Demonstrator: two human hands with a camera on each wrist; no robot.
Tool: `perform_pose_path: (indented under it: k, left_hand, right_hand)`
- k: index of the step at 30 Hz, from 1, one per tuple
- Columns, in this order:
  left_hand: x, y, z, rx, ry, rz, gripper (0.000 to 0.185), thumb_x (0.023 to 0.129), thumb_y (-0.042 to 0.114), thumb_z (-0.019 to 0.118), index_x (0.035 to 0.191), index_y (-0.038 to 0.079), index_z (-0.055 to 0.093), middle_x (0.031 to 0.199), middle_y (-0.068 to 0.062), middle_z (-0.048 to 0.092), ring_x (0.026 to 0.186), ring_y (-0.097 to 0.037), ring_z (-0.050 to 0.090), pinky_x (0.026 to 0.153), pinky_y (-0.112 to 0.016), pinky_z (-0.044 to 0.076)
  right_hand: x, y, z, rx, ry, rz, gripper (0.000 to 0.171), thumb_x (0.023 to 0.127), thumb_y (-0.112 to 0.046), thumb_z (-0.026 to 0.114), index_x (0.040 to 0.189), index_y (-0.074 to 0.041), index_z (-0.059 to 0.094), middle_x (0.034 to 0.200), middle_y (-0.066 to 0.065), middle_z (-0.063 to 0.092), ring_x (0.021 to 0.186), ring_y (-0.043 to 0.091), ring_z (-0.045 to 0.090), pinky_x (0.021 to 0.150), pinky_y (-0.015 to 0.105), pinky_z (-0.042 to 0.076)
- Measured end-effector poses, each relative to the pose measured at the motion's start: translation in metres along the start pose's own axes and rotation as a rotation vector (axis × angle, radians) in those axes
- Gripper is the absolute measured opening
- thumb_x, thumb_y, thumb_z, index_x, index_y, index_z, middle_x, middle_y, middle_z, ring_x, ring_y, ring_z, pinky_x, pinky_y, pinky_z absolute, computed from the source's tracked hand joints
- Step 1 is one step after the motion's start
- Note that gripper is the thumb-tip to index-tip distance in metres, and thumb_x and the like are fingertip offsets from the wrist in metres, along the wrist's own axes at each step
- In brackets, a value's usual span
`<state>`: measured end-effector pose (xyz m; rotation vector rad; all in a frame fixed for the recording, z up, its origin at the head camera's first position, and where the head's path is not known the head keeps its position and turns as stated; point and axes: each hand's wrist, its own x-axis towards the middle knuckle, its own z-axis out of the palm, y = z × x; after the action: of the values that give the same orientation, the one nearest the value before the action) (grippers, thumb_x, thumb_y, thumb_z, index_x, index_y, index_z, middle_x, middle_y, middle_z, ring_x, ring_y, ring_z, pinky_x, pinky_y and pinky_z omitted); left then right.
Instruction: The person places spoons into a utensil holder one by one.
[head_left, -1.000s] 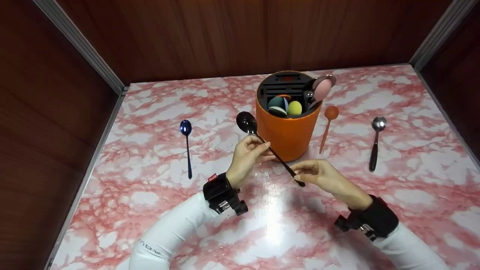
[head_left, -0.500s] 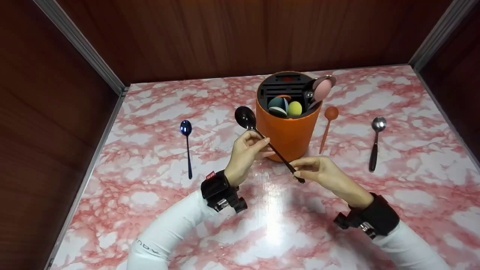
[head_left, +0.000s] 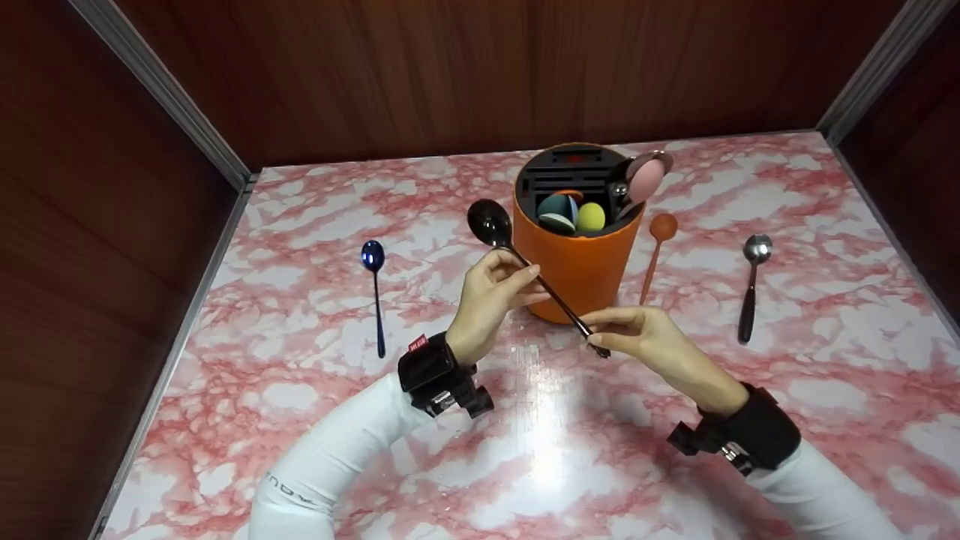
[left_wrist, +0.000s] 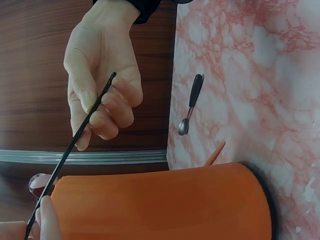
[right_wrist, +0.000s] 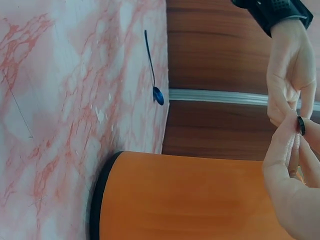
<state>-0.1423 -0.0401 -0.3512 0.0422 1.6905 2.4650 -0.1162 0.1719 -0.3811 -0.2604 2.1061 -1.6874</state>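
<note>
A long black spoon (head_left: 490, 222) is held slanted in front of the orange utensil holder (head_left: 574, 274), bowl up at the left and handle down to the right. My left hand (head_left: 489, 294) pinches it just below the bowl. Near the handle's end, the thumb and fingers of my right hand (head_left: 637, 339) pinch it too. The left wrist view shows the thin handle (left_wrist: 64, 157) running from one hand to the other. In the right wrist view only the handle's tip (right_wrist: 300, 125) shows between the fingers; the bowl is hidden there.
Several spoons stand in the holder's slotted black top, among them a pink spoon (head_left: 646, 180) and a yellow-green one (head_left: 590, 217). On the marbled table lie a blue spoon (head_left: 373, 256), an orange spoon (head_left: 663, 226) and a steel spoon (head_left: 757, 249). Wooden panels (head_left: 480, 75) enclose the table.
Both hands have lifted the black spoon a little, up and away from me in the head view. Their grip on it stays the same, and the holder and lying spoons have not moved.
</note>
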Motion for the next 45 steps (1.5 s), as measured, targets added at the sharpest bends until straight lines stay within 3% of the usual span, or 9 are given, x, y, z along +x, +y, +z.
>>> perform_pose_path:
  k: [9,17,26,35,45]
  left_hand:
    - [0.002,0.005,0.003,0.017,0.004,0.010,0.007,0.088,-0.007,0.053,0.088,-0.001,0.048,0.076,-0.004,0.057,0.064,-0.013,0.063,0.073,-0.033,0.060]
    - [0.002,0.013,0.006,0.041,0.016,0.021,0.007,0.087,-0.007,0.053,0.090,-0.004,0.048,0.076,-0.004,0.055,0.065,-0.014,0.061,0.073,-0.033,0.060]
    - [0.006,0.020,0.004,0.040,0.032,0.085,0.008,0.087,-0.008,0.053,0.089,-0.003,0.047,0.074,-0.003,0.055,0.065,-0.011,0.061,0.070,-0.030,0.060]
    - [0.011,0.040,0.004,0.022,0.074,0.136,0.010,0.087,-0.007,0.054,0.085,0.001,0.048,0.077,-0.004,0.055,0.066,-0.012,0.061,0.070,-0.030,0.060]
    - [0.020,0.066,0.004,-0.018,0.111,0.222,0.012,0.088,-0.007,0.052,0.083,0.003,0.048,0.076,-0.004,0.055,0.067,-0.013,0.061,0.072,-0.034,0.060]
  right_hand:
    - [0.000,0.000,-0.001,0.045,0.046,-0.029,0.038,0.084,-0.017,0.067,0.118,0.000,0.061,0.094,-0.014,0.068,0.086,0.002,0.063,0.079,0.017,0.053]
    - [0.001,0.002,-0.005,0.036,0.040,-0.051,0.034,0.086,-0.013,0.064,0.118,0.000,0.060,0.096,-0.013,0.068,0.086,0.003,0.063,0.078,0.019,0.054]
    - [-0.002,0.012,-0.011,0.057,0.030,-0.065,0.026,0.086,-0.012,0.064,0.112,-0.008,0.063,0.086,-0.011,0.068,0.080,0.008,0.064,0.076,0.022,0.056]
    - [-0.006,0.024,-0.017,0.081,0.013,-0.093,0.019,0.087,-0.009,0.062,0.102,-0.020,0.067,0.088,-0.011,0.068,0.080,0.008,0.064,0.073,0.022,0.056]
    - [-0.011,0.037,-0.023,0.079,-0.001,-0.059,0.021,0.089,-0.010,0.059,0.107,-0.017,0.065,0.093,-0.008,0.067,0.084,0.009,0.065,0.078,0.023,0.056]
